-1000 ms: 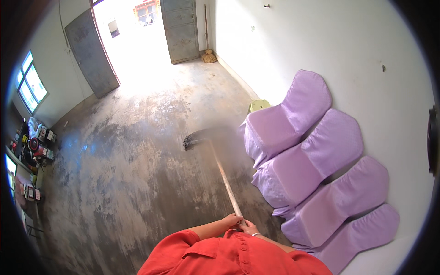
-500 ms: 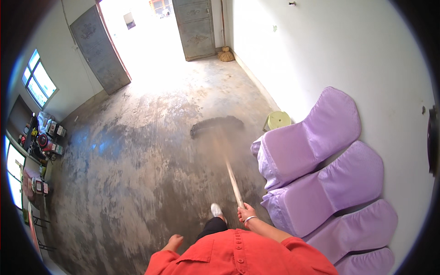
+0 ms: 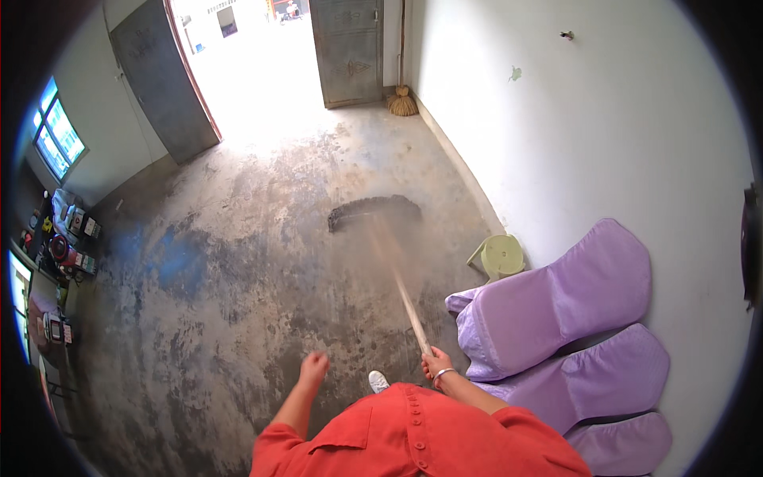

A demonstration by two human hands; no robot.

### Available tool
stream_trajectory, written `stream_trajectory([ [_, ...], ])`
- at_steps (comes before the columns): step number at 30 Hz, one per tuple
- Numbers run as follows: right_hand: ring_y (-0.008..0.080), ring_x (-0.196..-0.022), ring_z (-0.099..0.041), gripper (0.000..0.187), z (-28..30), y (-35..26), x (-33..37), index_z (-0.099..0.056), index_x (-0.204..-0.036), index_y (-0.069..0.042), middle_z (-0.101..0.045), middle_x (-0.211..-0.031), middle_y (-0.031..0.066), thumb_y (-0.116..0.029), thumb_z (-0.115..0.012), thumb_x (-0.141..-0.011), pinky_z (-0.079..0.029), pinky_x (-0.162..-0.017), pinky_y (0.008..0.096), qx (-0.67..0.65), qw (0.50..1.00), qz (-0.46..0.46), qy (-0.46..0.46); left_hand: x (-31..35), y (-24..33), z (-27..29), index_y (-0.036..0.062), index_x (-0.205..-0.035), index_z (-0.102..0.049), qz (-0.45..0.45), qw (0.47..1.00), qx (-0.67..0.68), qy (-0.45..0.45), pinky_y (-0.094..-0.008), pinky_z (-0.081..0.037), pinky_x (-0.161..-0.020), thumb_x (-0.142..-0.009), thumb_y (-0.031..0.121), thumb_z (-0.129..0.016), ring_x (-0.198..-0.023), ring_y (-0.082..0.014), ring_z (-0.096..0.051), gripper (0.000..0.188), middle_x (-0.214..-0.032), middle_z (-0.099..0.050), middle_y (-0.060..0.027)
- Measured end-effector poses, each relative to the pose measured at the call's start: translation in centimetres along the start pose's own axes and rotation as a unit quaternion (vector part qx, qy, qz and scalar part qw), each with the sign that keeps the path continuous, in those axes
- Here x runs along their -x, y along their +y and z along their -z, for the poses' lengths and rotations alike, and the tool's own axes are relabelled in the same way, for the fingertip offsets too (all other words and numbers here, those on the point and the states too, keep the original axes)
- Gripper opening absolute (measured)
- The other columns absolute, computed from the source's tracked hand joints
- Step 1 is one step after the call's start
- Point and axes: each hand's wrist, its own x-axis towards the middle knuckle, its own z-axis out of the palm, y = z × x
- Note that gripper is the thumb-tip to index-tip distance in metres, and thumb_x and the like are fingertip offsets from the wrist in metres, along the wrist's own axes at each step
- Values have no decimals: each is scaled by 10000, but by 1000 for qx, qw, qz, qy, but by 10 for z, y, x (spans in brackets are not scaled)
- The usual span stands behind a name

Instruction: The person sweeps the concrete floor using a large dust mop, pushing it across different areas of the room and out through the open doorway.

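A mop [image 3: 410, 302] with a long pale wooden handle reaches forward from me. Its wide, dark, fringed head [image 3: 373, 211] lies across the concrete floor, and the lower handle is blurred. My right hand [image 3: 435, 364], with a silvery bangle at the wrist, is wrapped round the handle's near end. Out to the left, over the floor, my left hand [image 3: 315, 365] hangs with curled fingers and nothing visible in it. Below, the tip of my white shoe [image 3: 378, 381] shows in front of my red shirt.
Several chairs with purple covers [image 3: 517, 318] line the right wall, a round green stool [image 3: 501, 256] beyond them. A straw broom [image 3: 402, 102] stands in the far corner beside an open grey metal door [image 3: 347, 56]. Machines [image 3: 73, 258] crowd the left side under windows.
I have moved forward, so the chairs and stool sit lower in the view. The mop head keeps its place ahead of me. My left hand has swung forward and up.
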Motion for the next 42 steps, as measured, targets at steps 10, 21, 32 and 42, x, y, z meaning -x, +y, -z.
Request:
stream_trajectory([
  [10, 63, -415, -420, 463, -42, -132, -98, -431, -1241, -129, -494, -598, 1, -112, -563, -798, -326, -306, 200, 35, 999, 21, -12, 8, 465, -9, 23, -824, -574, -562, 797, 93, -201, -322, -418, -771, -840, 151, -528, -653, -122, -545, 136, -680, -570, -51],
  [21, 81, -435, -434, 420, -107, -315, -238, -442, -1210, -140, -482, -612, 5, -118, -556, -806, -330, -323, 218, 66, 997, -3, -31, -96, 615, -35, 134, -678, -613, -520, 747, 285, -300, -373, -333, -835, -855, 194, -530, -513, -95, -444, 205, -568, -476, 27],
  [32, 74, -446, -433, 482, -191, -475, -351, -393, -1265, -145, -492, -630, 10, -111, -555, -812, -340, -329, 205, 66, 997, 5, -43, -264, 691, -35, 163, -627, -578, -497, 780, 265, -272, -389, -323, -850, -761, 65, -577, -495, -74, -448, 166, -559, -474, 59],
  [42, 77, -447, -435, 559, -300, -621, -445, -310, -1320, -123, -508, -645, 21, -101, -556, -818, -341, -330, 204, 58, 997, 4, -43, -422, 770, 25, 166, -616, -580, -534, 790, 228, -197, -421, -278, -822, -726, 35, -572, -512, -80, -448, 171, -572, -499, 54],
])
